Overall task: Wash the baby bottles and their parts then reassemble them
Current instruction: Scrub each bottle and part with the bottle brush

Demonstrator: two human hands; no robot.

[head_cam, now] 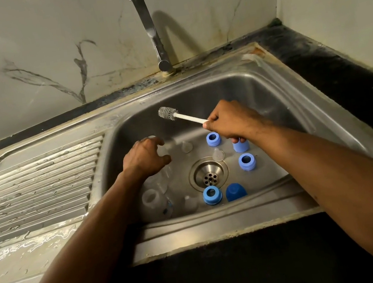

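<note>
The right hand [228,121] grips the white-handled grey bottle brush [177,114] over the steel sink [278,92]; the left hand [145,158] curls around a clear plastic bottle [163,151] lying inside it (blurred). Scrubbing looks about to start: next, lift the bottle and insert the brush.

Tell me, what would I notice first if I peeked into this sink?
Probably the bottle brush with its spiky grey head, which the right hand holds up over the sink. Next, the bright blue rings and caps dotted around the drain, like the dark blue cap near the front. The left hand reaches down to a clear bottle on the left side of the basin.
</note>
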